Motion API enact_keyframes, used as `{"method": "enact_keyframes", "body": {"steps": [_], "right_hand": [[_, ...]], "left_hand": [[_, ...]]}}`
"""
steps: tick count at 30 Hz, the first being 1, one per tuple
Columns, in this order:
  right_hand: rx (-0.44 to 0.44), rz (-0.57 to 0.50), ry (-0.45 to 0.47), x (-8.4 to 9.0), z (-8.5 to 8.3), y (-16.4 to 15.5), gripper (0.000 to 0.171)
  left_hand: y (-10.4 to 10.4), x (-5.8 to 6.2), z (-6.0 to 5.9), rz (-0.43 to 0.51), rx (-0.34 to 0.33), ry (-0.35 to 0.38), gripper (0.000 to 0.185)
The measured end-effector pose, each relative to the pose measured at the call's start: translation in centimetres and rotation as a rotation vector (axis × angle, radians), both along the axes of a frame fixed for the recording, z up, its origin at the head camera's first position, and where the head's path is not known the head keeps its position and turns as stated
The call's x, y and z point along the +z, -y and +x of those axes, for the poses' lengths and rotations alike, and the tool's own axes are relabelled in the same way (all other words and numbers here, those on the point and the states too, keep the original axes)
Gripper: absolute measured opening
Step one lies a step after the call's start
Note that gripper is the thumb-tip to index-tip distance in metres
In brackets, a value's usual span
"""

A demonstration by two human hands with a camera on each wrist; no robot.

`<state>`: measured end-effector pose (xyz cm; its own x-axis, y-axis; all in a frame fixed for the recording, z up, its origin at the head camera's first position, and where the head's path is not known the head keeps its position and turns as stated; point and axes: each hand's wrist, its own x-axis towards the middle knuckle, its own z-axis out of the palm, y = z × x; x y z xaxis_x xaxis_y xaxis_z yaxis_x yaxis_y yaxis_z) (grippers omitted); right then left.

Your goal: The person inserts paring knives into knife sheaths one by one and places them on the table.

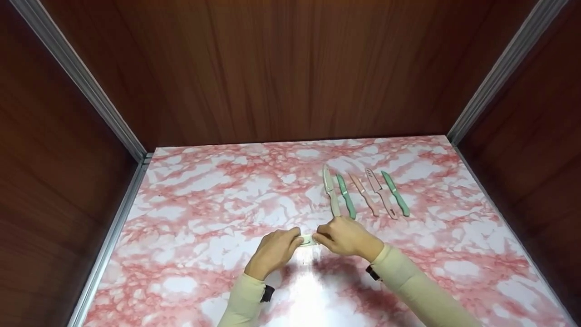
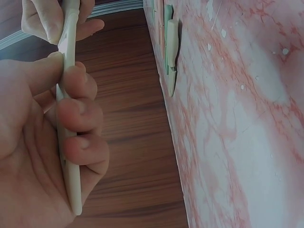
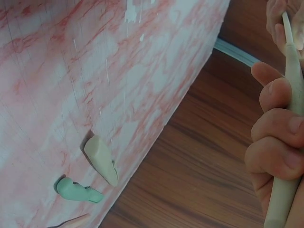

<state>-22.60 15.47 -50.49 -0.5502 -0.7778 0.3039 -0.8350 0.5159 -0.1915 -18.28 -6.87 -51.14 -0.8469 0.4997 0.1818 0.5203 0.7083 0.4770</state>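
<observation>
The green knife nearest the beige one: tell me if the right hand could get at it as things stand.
Probably yes, once freed. The right hand now grips a pale knife together with the left hand. The green knife lies flat on the marble table just beyond its knuckles, with nothing between them.

A table (image 1: 204, 213) with a pink-and-white marbled top sits inside a wood-panelled enclosure. Five knives lie side by side on it just beyond the hands: a cream knife (image 1: 331, 190) and green knife (image 1: 346, 196) nearest the right hand (image 1: 347, 237), then a pink knife (image 1: 364, 194), another pink knife (image 1: 380, 193) and another green knife (image 1: 395, 193) farther to that hand's right.
</observation>
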Motion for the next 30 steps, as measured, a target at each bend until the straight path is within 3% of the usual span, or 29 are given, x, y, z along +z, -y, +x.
{"method": "enact_keyframes", "body": {"steps": [19, 30], "right_hand": [[0.008, -0.045, 0.007, -0.2, -0.2, -0.3, 0.037], [0.005, -0.079, 0.088, -1.0, -0.5, -1.6, 0.034]], "left_hand": [[-0.3, 0.1, -0.4, -0.019, -0.002, 0.019, 0.025], [0.9, 0.1, -0.6, 0.056, 0.002, 0.174, 0.021]]}}
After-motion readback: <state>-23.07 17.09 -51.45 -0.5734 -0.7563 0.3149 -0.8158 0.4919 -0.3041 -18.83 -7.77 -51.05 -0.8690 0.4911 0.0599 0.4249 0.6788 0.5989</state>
